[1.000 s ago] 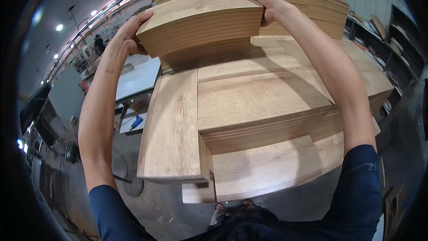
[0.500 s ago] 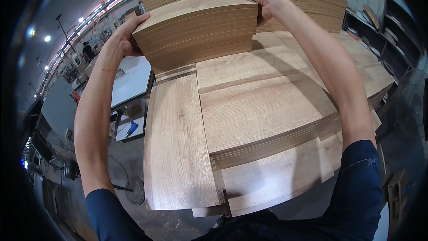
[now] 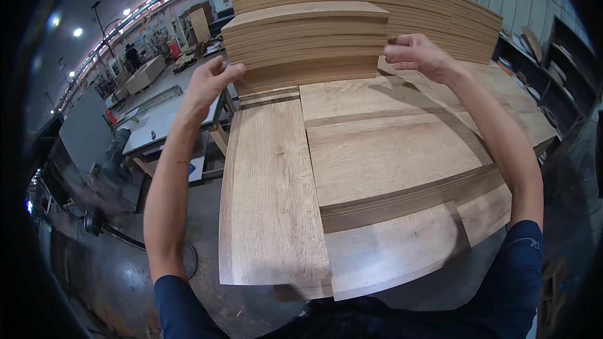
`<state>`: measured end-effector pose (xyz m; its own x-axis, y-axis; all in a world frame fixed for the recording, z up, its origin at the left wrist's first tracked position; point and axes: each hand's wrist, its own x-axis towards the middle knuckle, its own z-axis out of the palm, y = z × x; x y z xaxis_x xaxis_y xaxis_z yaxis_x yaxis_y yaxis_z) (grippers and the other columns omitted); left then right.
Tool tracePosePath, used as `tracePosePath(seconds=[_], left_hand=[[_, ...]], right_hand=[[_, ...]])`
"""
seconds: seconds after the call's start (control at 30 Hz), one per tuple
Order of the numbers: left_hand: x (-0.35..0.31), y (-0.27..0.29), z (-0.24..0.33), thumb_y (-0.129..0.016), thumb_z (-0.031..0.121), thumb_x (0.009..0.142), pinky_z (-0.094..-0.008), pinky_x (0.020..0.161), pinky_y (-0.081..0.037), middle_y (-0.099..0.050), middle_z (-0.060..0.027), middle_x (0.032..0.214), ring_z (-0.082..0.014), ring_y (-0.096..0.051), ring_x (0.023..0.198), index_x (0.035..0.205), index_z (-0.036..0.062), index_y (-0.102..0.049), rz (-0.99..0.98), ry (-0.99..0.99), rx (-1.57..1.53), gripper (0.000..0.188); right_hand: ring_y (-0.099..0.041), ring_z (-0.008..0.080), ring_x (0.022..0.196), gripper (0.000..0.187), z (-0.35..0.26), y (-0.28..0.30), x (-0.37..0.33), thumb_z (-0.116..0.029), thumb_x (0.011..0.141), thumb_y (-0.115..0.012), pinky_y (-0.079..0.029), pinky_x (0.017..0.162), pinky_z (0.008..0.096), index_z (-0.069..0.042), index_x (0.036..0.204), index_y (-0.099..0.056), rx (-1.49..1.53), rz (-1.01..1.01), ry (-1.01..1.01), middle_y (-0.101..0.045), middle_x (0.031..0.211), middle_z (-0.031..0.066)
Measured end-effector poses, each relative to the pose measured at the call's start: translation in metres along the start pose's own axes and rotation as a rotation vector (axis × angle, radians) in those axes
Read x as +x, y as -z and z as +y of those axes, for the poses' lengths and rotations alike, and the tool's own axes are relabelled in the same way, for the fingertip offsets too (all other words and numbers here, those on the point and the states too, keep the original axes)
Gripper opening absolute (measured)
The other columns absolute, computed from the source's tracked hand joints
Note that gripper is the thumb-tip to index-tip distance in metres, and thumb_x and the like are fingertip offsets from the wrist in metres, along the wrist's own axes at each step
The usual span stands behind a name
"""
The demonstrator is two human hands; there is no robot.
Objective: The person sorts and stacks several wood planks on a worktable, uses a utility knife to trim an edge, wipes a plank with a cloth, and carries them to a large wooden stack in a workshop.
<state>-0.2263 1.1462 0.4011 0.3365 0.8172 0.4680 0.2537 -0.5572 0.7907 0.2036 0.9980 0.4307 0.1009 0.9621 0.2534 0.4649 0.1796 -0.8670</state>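
Observation:
A neat stack of wood-grain boards stands at the far end of the wider pile, its layered edges toward me. My left hand hovers by the lower left end of that stack, thumb apart from the fingers, holding nothing. Off the stack's right end is my right hand, its fingers loosely bent and apart, with nothing in them. Between my forearms lie a long wood-grain board on the left and a broad stack of boards on the right. A lower board sticks out toward me.
Taller rows of stacked boards rise behind. A white-topped work table stands to the left, with a fan-like stand on the floor nearer me. Dark shelves holding flat pieces line the right wall.
Both hands have let go of the far stack's top corners and drawn back toward me, the left one lower. The stack stays in place while my view has shifted a little.

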Motion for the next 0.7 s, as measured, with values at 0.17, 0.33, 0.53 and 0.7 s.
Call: tracePosePath(seconds=[0.17, 0.33, 0.53, 0.7], left_hand=[[0.009, -0.012, 0.006, -0.078, 0.034, 0.083, -0.0311, 0.095, -0.043, -0.069, -0.0089, 0.106, -0.0145, -0.061, 0.100, 0.118, -0.0031, -0.063, -0.077, -0.024, -0.084, 0.053], [0.015, -0.016, 0.002, -0.078, 0.028, 0.084, -0.0269, 0.084, -0.047, -0.071, -0.0065, 0.098, -0.0112, -0.062, 0.088, 0.110, -0.0037, -0.068, -0.057, -0.070, -0.117, 0.042], [0.021, -0.012, -0.015, -0.077, 0.029, 0.084, -0.0258, 0.075, -0.050, -0.072, -0.0067, 0.092, -0.0089, -0.062, 0.082, 0.105, -0.0024, -0.070, 0.018, -0.116, -0.007, 0.039], [0.006, -0.026, -0.008, -0.072, 0.039, 0.088, -0.0259, 0.075, -0.049, -0.071, -0.0072, 0.100, -0.0099, -0.062, 0.088, 0.112, -0.0014, -0.067, 0.069, -0.072, 0.060, 0.047]], right_hand=[[-0.065, 0.0158, 0.091, 0.048, -0.009, -0.028, 0.011, -0.030, 0.085, -0.077, -0.054, 0.076, 0.0279, 0.005, 0.114, -0.063, -0.320, 0.053, -0.053, -0.068, 0.106, 0.0127], [-0.064, 0.0123, 0.075, 0.033, 0.006, -0.033, 0.022, -0.027, 0.085, -0.077, -0.052, 0.066, 0.0267, 0.004, 0.094, -0.070, -0.379, 0.206, 0.059, -0.071, 0.085, 0.0079], [-0.061, 0.0112, 0.069, 0.028, 0.002, -0.043, 0.020, -0.024, 0.085, -0.076, -0.050, 0.062, 0.0268, 0.004, 0.088, -0.071, -0.314, 0.241, 0.049, -0.070, 0.079, 0.0071], [-0.062, 0.0147, 0.091, 0.050, 0.000, -0.038, 0.017, -0.040, 0.089, -0.071, -0.050, 0.079, 0.0295, 0.004, 0.113, -0.065, -0.234, 0.122, -0.032, -0.068, 0.102, 0.0127]])
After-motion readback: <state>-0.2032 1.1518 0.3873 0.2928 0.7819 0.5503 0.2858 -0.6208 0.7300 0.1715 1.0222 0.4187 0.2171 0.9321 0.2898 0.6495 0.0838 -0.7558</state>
